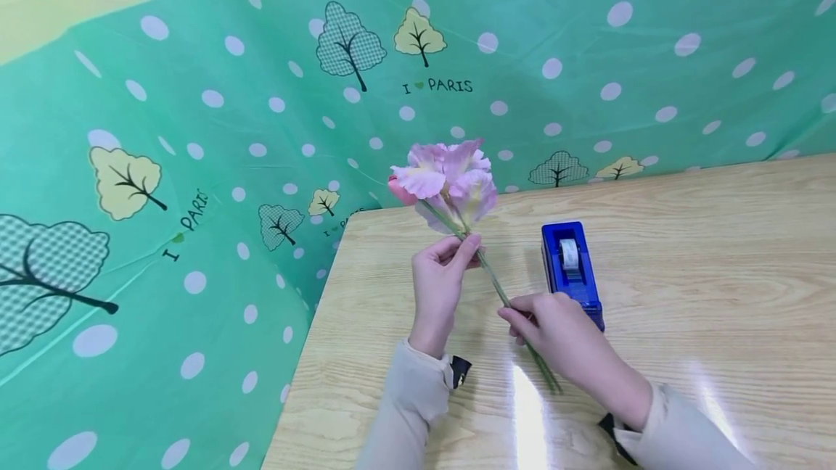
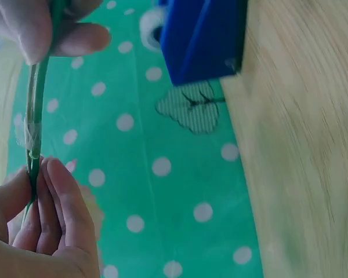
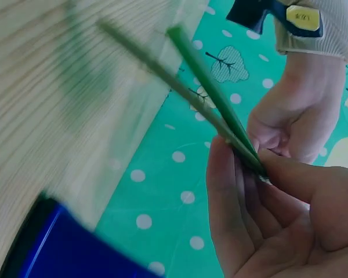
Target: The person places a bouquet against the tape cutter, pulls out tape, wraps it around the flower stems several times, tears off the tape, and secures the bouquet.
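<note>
Two flowers are held together in front of me: a lilac ruffled flower (image 1: 451, 172) and a pink bud (image 1: 401, 191) partly behind it. My left hand (image 1: 440, 278) pinches their stems just below the blossoms. Lower down, my right hand (image 1: 555, 328) grips the same stems (image 1: 496, 285) between thumb and fingers. A band of clear tape (image 2: 32, 136) wraps the stems between the two hands. Below the right hand, the two stem ends (image 3: 162, 72) spread apart. The stems slant from upper left to lower right over the table.
A blue tape dispenser (image 1: 573, 274) with a tape roll (image 1: 570, 254) stands on the wooden table (image 1: 705, 274), close beside the right hand. Green polka-dot cloth (image 1: 261, 114) hangs behind and along the table's left edge.
</note>
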The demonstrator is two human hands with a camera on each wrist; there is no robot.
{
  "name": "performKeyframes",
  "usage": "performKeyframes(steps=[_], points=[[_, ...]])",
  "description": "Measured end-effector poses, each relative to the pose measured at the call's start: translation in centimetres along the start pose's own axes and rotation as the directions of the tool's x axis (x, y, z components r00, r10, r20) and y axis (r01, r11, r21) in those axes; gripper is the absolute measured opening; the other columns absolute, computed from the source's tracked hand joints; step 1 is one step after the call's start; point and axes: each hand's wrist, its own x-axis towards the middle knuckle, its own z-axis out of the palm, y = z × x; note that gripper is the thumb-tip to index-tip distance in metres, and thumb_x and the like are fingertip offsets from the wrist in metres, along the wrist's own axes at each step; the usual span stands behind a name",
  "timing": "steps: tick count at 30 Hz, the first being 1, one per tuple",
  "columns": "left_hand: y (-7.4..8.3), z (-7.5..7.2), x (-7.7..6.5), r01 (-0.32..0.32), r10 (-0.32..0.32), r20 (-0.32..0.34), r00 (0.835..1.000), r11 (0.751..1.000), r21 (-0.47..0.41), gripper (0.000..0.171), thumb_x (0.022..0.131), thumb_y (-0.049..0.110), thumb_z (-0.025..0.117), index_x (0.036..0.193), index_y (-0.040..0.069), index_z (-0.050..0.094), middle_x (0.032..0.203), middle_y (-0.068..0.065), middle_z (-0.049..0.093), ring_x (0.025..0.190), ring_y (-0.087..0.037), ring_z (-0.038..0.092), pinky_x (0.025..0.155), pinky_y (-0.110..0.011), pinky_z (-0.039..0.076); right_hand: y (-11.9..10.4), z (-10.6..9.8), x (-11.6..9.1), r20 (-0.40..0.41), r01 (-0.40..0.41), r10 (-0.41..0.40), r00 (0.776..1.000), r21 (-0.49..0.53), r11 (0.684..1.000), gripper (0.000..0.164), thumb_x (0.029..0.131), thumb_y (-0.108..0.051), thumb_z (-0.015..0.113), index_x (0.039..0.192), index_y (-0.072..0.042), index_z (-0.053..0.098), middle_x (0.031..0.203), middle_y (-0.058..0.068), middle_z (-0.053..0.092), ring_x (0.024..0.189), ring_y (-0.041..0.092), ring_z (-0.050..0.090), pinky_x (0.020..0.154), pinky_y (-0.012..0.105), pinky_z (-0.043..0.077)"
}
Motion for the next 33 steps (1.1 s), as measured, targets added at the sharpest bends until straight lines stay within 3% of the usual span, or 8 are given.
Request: performKeyframes(steps=[8, 13, 17, 23, 29, 33], points=[[-0.9, -1.8, 1.2, 0.063, -0.060, -0.065, 0.996, 0.996, 0.057, 0.021, 0.088, 0.015, 0.076, 0.094, -0.006, 0.075, 0.083, -0.013, 0.075, 0.069, -0.012, 0.069, 0.072, -0.033, 0.060, -1.2, 2.3, 1.7, 0.027, -0.014, 0.015, 1.000, -0.019, 1.000, 0.037, 0.097, -0.019, 0.064, 0.061, -0.014, 0.058, 0.051, -0.009, 0.038, 0.047, 0.006, 0.035, 0.047, 0.023, 0.033], [-1.1, -2.9, 1.7, 0.104, -0.095, -0.112, 0.989, 0.991, 0.078, 0.021, 0.086, 0.016, 0.079, 0.092, -0.004, 0.076, 0.081, -0.010, 0.076, 0.067, -0.012, 0.070, 0.072, -0.036, 0.060, -1.6, 3.5, 2.7, 0.031, -0.018, 0.018, 0.999, -0.001, 1.000, 0.035, 0.095, -0.019, 0.067, 0.061, -0.013, 0.061, 0.052, -0.009, 0.040, 0.049, 0.006, 0.037, 0.049, 0.023, 0.034], [-1.2, -3.6, 2.0, 0.134, -0.120, -0.118, 0.986, 0.984, 0.116, 0.019, 0.086, 0.016, 0.079, 0.092, -0.002, 0.077, 0.081, -0.011, 0.076, 0.067, -0.011, 0.070, 0.075, -0.039, 0.060, -1.8, 4.5, 3.1, 0.037, -0.039, 0.038, 0.999, 0.028, 0.999, 0.034, 0.095, -0.017, 0.067, 0.062, -0.012, 0.064, 0.052, -0.009, 0.040, 0.049, 0.007, 0.036, 0.050, 0.024, 0.034], [-2.0, -4.1, 2.4, 0.190, -0.175, -0.111, 0.978, 0.972, 0.137, 0.021, 0.085, 0.014, 0.079, 0.093, -0.005, 0.076, 0.083, -0.013, 0.076, 0.065, -0.010, 0.070, 0.069, -0.031, 0.060, -1.4, 6.0, 3.4, 0.044, -0.079, 0.078, 0.996, 0.023, 0.997, 0.039, 0.095, -0.015, 0.067, 0.058, -0.012, 0.058, 0.050, -0.008, 0.035, 0.046, 0.008, 0.032, 0.047, 0.024, 0.031], [-3.0, -4.7, 2.7, 0.230, -0.211, -0.134, 0.968, 0.962, 0.149, 0.022, 0.084, 0.012, 0.080, 0.095, -0.006, 0.075, 0.083, -0.015, 0.076, 0.064, -0.009, 0.070, 0.065, -0.026, 0.059, -1.2, 7.2, 3.9, 0.039, -0.069, 0.069, 0.997, 0.004, 0.998, 0.031, 0.093, -0.014, 0.069, 0.062, -0.010, 0.067, 0.051, -0.007, 0.045, 0.047, 0.009, 0.039, 0.049, 0.025, 0.036], [-3.5, -5.3, 3.0, 0.251, -0.227, -0.146, 0.963, 0.952, 0.173, 0.022, 0.083, 0.011, 0.081, 0.095, -0.006, 0.075, 0.083, -0.015, 0.076, 0.065, -0.010, 0.070, 0.064, -0.026, 0.059, -1.3, 7.8, 4.3, 0.077, -0.065, 0.061, 0.995, 0.047, 0.997, 0.031, 0.093, -0.013, 0.069, 0.063, -0.009, 0.067, 0.049, -0.005, 0.051, 0.044, 0.008, 0.045, 0.048, 0.024, 0.040]])
